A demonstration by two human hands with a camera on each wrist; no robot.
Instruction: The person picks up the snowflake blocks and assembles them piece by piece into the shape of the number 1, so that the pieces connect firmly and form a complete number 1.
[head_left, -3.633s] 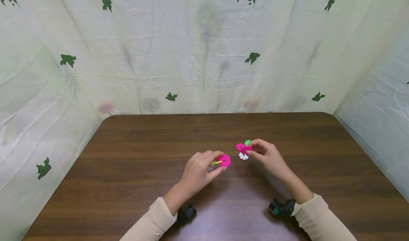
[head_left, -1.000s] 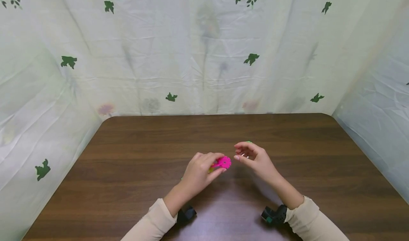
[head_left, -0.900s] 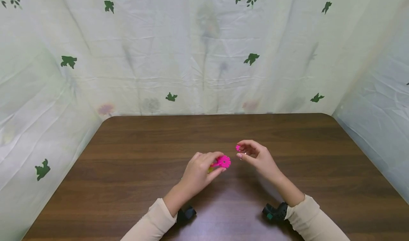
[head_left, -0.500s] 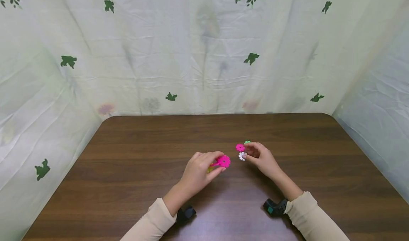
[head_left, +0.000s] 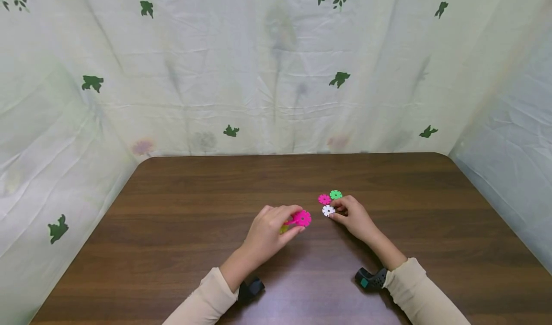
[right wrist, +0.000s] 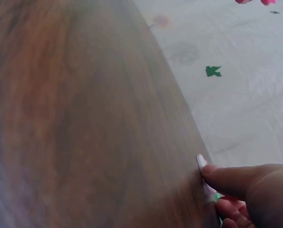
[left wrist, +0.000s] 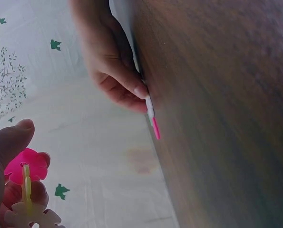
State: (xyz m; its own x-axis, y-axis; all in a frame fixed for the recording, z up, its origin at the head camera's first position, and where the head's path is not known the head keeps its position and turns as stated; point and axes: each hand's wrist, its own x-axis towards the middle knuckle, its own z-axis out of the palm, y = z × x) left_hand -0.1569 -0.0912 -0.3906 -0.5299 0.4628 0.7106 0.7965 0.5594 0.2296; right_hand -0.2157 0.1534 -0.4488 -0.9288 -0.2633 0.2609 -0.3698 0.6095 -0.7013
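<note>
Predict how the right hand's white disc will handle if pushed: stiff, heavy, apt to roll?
The white disc looks thin, so probably light. It appears straight in the left wrist view, so likely stiff. Flat-faced, it probably won't roll unless stood on its rim.

A dark brown table (head_left: pixel 194 186) is marked by wood grain and rounded far corners.
Soft shadows (head_left: pixel 282 260) are cast on its surface; pale light (head_left: pixel 312 286) is reflected near the front.

- Seemingly a curtained-off recording space
- Patterned fabric curtain (head_left: pixel 254 66) (leaf prints (head_left: pixel 340 79), faded flowers (head_left: pixel 143 146)) filling the top and both sides of the frame
- Wood-grain table (head_left: pixel 207 186) with rounded far corners, lower half
- Black wrist-worn cameras (head_left: pixel 372 280), bottom middle
</note>
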